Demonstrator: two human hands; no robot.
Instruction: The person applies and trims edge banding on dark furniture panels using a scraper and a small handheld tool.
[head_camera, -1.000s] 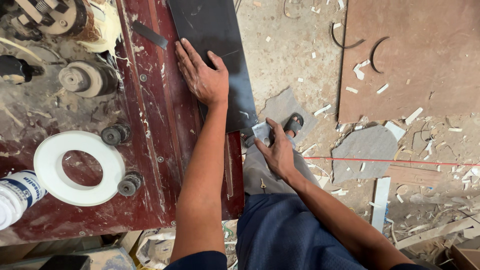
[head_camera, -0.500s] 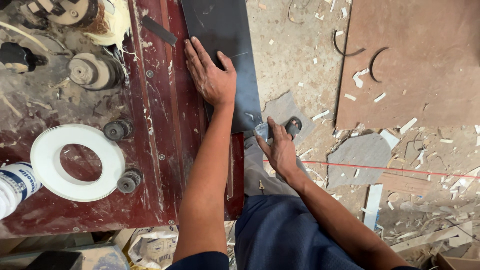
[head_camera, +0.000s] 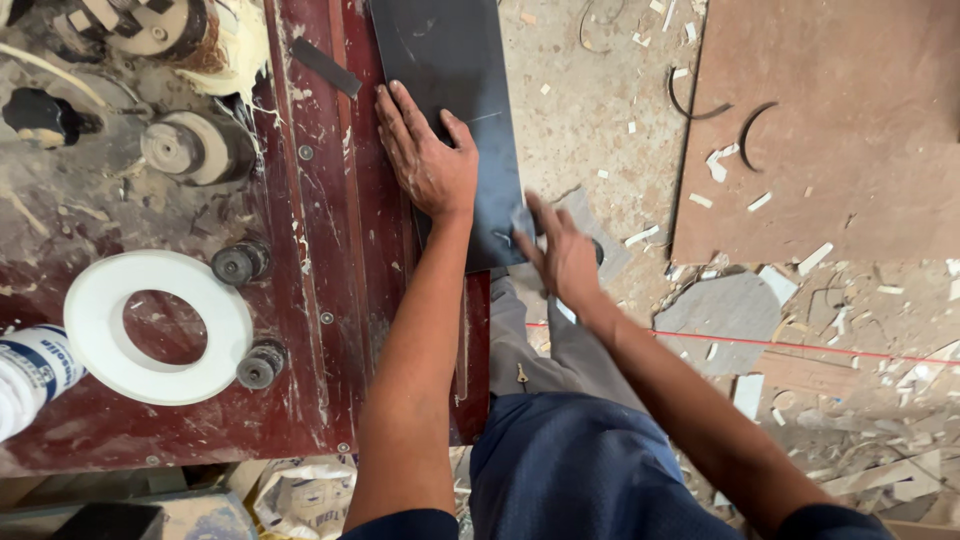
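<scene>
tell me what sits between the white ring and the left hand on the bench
In the head view, two small dark rollers and bare red bench lie between the white ring and the left hand.

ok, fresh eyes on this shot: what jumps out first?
The left hand lies flat on a dark panel at the right edge of a worn red machine table, while the right hand, blurred, is at the panel's near corner. On the table's left sits a white ring, with small black rollers beside it. The floor to the right is strewn with pale offcuts around a brown board.
</scene>
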